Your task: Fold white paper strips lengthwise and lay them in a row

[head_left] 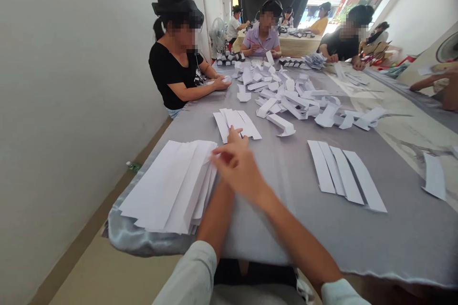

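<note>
My left hand [238, 139] reaches forward to a small row of white paper strips [243, 123]. Its fingers are stretched out at the near edge of those strips, and part of the hand is hidden behind my right hand. Crossing over my left forearm, my right hand [238, 167] is slightly blurred, its fingers bent but apart. No held paper shows in it. Its fingertips are beside the upper right corner of a thick stack of white paper sheets [161, 186]; I cannot tell whether they touch it.
Several flat paper strips [334, 174] lie side by side to the right, and a single strip [434, 176] is farther right. A heap of folded white paper pieces [286, 90] covers the table's middle. A person in black [175, 66] works at the left edge; others sit beyond.
</note>
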`<control>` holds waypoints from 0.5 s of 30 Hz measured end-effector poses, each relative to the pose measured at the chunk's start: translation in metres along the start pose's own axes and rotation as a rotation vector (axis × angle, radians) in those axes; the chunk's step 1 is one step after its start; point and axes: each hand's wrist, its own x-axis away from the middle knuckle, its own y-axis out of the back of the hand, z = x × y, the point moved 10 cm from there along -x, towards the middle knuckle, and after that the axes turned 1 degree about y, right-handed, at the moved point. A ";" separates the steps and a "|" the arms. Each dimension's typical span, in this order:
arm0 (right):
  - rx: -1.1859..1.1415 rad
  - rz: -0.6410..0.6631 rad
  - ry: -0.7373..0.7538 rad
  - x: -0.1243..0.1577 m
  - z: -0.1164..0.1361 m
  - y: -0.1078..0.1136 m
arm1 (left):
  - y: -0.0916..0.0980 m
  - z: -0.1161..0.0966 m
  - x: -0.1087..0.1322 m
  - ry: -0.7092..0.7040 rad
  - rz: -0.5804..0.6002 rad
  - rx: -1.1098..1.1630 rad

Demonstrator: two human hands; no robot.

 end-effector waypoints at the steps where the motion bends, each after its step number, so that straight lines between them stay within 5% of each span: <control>1: 0.113 0.132 0.038 0.011 0.011 -0.034 | -0.003 -0.002 0.002 0.008 0.015 -0.022; 4: 0.425 0.478 0.182 0.050 0.031 -0.122 | -0.013 -0.011 0.007 0.003 0.078 -0.116; 7: 0.590 0.600 0.186 0.074 0.026 -0.166 | -0.017 -0.023 0.013 -0.045 0.121 -0.149; 15: 0.641 0.588 0.305 0.090 0.020 -0.186 | -0.015 -0.031 0.019 -0.024 0.157 -0.101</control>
